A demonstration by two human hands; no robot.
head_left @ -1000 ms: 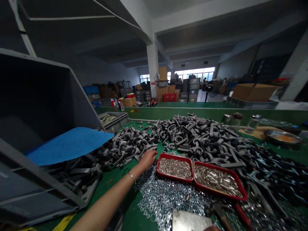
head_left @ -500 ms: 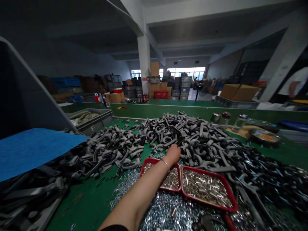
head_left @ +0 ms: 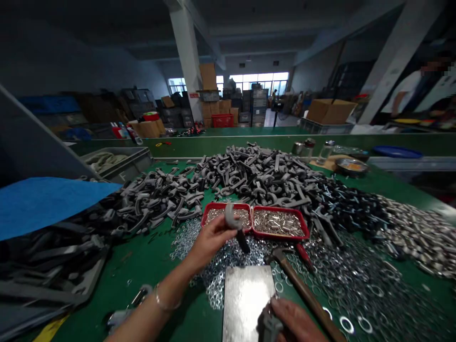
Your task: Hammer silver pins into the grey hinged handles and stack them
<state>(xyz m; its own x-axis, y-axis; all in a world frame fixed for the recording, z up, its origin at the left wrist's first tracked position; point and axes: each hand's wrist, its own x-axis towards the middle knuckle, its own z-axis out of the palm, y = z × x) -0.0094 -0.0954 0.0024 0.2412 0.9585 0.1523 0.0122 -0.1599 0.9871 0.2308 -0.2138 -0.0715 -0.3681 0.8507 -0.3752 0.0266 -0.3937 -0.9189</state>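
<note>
Left hand (head_left: 210,240) and right hand (head_left: 299,319) each grip a grey part.
The left grip pinches a grey hooked part (head_left: 233,220) in the air, its hook free of the fingers; the right grip is closed on a second grey part (head_left: 272,328) at the near end of a metal plate (head_left: 245,289). Red trays (head_left: 280,237) probably keep the pins (head_left: 276,221) apart from loose washers (head_left: 242,255); the hammer (head_left: 297,281) lies seemingly within easy reach. The crate (head_left: 138,163) appears marked "F"; handwriting (head_left: 162,234) on the green surface (head_left: 199,320) reads "20", the rest unclear.

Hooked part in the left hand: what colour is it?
The part is grey at its curved end, dark lower down; head view.
</note>
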